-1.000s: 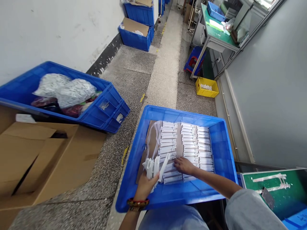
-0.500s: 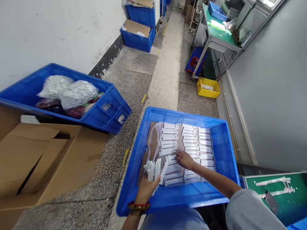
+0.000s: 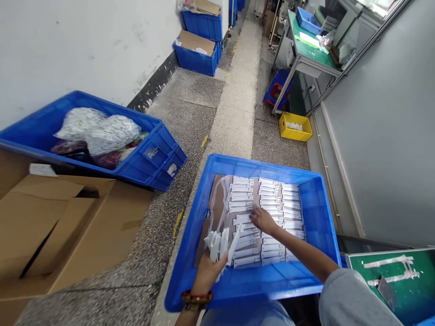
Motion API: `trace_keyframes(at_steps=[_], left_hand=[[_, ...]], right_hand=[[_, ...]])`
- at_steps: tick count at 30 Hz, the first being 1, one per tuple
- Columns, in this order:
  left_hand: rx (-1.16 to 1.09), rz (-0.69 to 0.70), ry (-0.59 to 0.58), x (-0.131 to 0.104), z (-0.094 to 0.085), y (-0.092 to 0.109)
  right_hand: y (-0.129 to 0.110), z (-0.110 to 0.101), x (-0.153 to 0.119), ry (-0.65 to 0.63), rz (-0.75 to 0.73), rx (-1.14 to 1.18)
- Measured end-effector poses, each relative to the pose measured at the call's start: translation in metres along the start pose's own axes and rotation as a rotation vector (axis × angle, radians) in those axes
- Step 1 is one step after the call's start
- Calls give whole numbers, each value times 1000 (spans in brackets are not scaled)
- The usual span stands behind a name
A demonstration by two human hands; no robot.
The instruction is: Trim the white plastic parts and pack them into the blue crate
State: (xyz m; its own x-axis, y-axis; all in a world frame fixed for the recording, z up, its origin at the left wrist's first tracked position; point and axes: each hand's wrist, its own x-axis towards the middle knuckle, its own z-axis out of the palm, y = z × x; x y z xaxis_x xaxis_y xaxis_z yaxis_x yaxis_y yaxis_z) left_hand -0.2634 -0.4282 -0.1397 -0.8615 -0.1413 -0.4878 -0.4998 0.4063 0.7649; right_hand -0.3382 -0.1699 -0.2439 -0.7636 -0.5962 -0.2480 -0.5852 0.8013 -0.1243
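Note:
A large blue bin point(image 3: 265, 166) holds rows of flat white strips point(image 3: 242, 197) laid on brown cardboard point(image 3: 219, 208). My left hand point(image 3: 208, 271), with a bracelet at its wrist, is closed around a bundle of white pieces point(image 3: 215, 246) over the bin's left part. My right hand point(image 3: 263, 220) reaches in from the right and rests at the end of a strip in the left row; its fingertips are close together on that strip. A clear plastic band or bag edge point(image 3: 224, 199) lies on the cardboard left of the rows.
Another blue bin point(image 3: 136, 170) with plastic bags stands at left, above an open cardboard box point(image 3: 112, 226). A yellow bin point(image 3: 295, 132) sits by a green-topped table point(image 3: 306, 47). At lower right is a green surface point(image 3: 367, 290) with white strips. More blue bins point(image 3: 193, 59) stand farther back.
My right hand has shifted slightly, and the strip near its fingers now lies a little apart from the strip above. My left hand keeps its bundle.

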Motion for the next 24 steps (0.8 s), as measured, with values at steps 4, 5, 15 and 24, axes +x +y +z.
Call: trace_keyframes(at_steps=[4,5,15,24], left_hand=[[-157,-71,-82,-1,-3,4],[-185,-81,-95,-2,-4,5],[-235,-104,-64,-4,-5,11],[-252,-109,-80,-4,-5,13]], right_hand=[[6,-7,7,14,30,2],[7,-9,14,21,41,1],[18,-8,33,4,83,-15],[29,-19,46,15,138,-28]])
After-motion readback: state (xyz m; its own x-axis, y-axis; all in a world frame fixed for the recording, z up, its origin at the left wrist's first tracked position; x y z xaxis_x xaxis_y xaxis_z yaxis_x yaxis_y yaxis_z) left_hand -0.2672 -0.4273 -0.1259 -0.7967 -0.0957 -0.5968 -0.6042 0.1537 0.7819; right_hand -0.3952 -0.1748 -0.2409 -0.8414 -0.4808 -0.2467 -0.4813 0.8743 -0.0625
